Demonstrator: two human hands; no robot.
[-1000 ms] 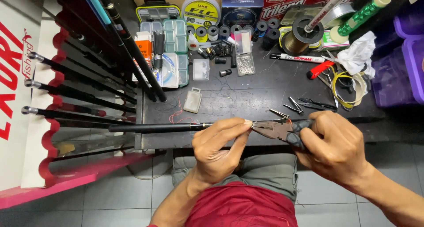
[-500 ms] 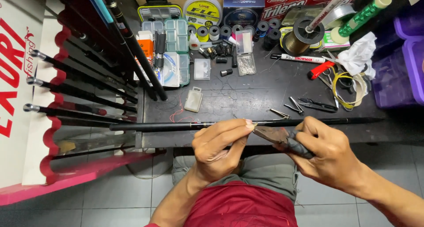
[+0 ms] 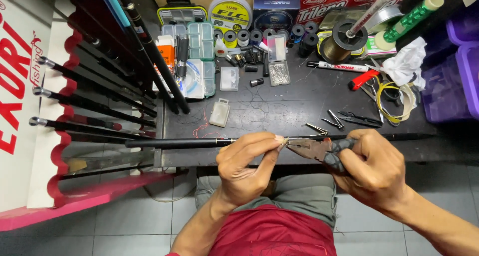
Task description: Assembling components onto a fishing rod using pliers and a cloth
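The right hand [image 3: 375, 172] was closed around the dark handles of a pair of pliers [image 3: 319, 149], whose nose pointed left and met the fingertips of the left hand [image 3: 247, 169]. The left hand's grip was a narrow pinch, thumb and forefinger pressed on a small metal piece [image 3: 283, 143] at the plier tips; what that piece was could not be told. Both hands worked at the near edge of the tabletop [image 3: 279, 111], directly against a long black fishing rod [image 3: 174, 142] lying left to right along that edge. Just beyond the pliers lay loose metal rod guides [image 3: 333, 119] and small black scissors [image 3: 360, 119]. Farther off stood a small clear box [image 3: 219, 112], thread spools [image 3: 279, 35] and a white marker [image 3: 338, 66]. More rods [image 3: 90, 104] rested in a red rack at left.
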